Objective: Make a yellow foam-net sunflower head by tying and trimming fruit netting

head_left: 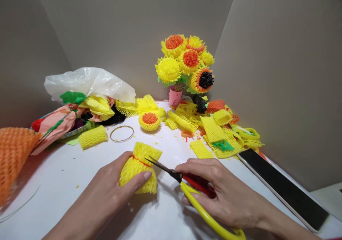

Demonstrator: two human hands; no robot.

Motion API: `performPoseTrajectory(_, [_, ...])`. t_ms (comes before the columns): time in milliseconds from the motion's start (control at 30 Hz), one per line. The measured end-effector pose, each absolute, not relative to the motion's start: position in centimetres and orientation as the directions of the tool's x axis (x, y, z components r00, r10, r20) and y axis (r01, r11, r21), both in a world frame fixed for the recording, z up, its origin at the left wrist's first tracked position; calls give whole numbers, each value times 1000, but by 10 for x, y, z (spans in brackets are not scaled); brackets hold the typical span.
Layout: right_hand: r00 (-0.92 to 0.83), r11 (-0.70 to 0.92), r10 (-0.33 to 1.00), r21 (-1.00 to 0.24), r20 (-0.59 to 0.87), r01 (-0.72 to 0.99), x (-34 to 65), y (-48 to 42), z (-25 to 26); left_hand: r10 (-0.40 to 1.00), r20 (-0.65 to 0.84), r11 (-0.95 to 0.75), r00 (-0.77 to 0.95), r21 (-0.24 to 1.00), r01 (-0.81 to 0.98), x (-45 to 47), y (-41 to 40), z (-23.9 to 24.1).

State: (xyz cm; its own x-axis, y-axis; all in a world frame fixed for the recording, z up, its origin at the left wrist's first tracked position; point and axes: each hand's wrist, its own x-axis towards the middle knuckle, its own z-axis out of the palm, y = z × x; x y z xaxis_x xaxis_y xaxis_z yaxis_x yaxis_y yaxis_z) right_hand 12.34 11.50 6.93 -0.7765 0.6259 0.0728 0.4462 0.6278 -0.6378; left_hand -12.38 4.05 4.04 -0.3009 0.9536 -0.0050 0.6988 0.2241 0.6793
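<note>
My left hand (112,188) grips a yellow foam-net bundle (140,167) tied with a red thread, pressing it to the white table (66,183). My right hand (221,190) holds scissors (187,183) with one red and one yellow handle. Their blades are slightly apart, and the tips touch the bundle near the red thread.
A bouquet of yellow and orange foam flowers (187,63) stands at the back. Yellow net scraps (213,129) lie at right, beside a dark phone (283,188). A finished small flower (149,120), a metal ring (122,133), a yellow roll (93,136), a plastic bag (88,83) and orange net (13,154) lie left.
</note>
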Motion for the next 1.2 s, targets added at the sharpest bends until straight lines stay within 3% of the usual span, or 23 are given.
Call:
performPoseTrajectory(533, [-724,507,685,-660,-81,554,123,111,80,970,-36,209,-239,618,758,-114,41,54])
performPoseTrajectory(767, [-712,511,699,-652,-63,560,122,110,79,967,-95,233,-237,707,668,-119,41,52])
performPoseTrajectory(1033, [-743,529,663,-641,-96,555,123,112,74,969,-61,228,-241,606,762,-115,41,48])
performPoseTrajectory(1200, [-764,549,644,-677,-31,490,121,120,73,968,-23,205,-248,639,742,-118,41,47])
